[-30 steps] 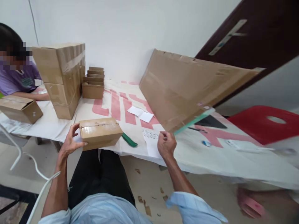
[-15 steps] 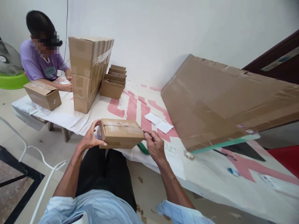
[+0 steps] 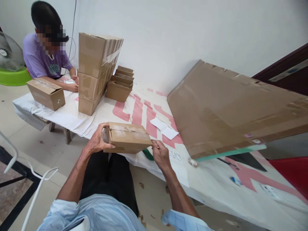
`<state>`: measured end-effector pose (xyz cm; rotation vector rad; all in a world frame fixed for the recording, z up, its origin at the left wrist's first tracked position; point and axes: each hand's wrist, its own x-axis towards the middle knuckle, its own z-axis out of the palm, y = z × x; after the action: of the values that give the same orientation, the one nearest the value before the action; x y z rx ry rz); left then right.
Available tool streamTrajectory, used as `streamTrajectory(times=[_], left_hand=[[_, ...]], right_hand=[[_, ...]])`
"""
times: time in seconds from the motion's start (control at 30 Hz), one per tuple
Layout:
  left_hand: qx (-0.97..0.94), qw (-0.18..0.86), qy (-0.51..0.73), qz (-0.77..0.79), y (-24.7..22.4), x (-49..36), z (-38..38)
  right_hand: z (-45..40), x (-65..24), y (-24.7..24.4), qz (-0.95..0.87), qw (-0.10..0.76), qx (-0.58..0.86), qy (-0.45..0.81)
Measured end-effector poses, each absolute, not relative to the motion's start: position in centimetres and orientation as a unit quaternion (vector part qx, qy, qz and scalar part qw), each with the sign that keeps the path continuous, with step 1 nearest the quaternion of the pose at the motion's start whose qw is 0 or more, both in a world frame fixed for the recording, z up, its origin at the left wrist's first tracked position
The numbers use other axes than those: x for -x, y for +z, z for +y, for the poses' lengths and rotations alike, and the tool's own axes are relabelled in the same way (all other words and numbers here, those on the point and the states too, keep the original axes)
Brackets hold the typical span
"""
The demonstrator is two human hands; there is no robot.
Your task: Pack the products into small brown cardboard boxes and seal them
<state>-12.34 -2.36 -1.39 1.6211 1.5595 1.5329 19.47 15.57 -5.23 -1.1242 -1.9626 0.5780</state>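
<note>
A small closed cardboard box is held level over my lap, at the front edge of the cloth-covered table. At its left end my left hand grips it, thumb along the front side and fingers near the top edge. My right hand is at the right end, thumb and fingers pinched at the box's corner. A seam with a rough line runs along the top of the box. Behind the right end, a green object shows in part on the table.
Stacked cardboard boxes, open boxes and a single box stand at the left. A person leans there. A large cardboard sheet leans at the right. White paper lies mid-table.
The view has shifted slightly. My hands and the held box sit a little further right in the picture, with much the same grip. The person's hands behind the stack show more.
</note>
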Motion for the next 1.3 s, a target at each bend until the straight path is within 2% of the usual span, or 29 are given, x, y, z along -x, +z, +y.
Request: streamTrajectory(times=[0.27,0.33,0.4,0.53,0.63,0.77,0.9,1.3], left_hand=[[-0.583,0.223,0.529,0.575,-0.2,13.5,-3.3],[-0.584,0.223,0.520,0.583,0.0,13.7,-3.5],[-0.588,0.219,0.513,0.586,0.1,13.8,-3.5],[-0.600,0.215,0.508,0.580,-0.1,13.9,-3.4],[-0.601,0.218,0.505,0.581,-0.3,14.1,-3.4],[-0.604,0.217,0.500,0.582,-0.4,14.3,-3.5],[-0.608,0.217,0.501,0.576,-0.5,14.3,-3.7],[-0.616,0.212,0.502,0.569,-0.5,14.0,-3.7]], right_hand=[[15.9,-20.7,-9.3,-0.847,0.198,0.485,0.089],[15.6,-20.4,-9.2,-0.845,0.174,0.497,0.090],[15.7,-20.1,-8.5,-0.826,0.188,0.522,0.103],[16.8,-19.7,-4.9,-0.740,0.330,0.565,0.157],[16.8,-18.6,-0.3,-0.741,0.389,0.490,0.245],[14.5,-15.4,6.4,-0.807,0.321,0.343,0.358],[12.1,-11.9,10.9,-0.864,0.218,0.253,0.377],[12.3,-8.3,14.8,-0.932,0.125,0.190,0.283]])
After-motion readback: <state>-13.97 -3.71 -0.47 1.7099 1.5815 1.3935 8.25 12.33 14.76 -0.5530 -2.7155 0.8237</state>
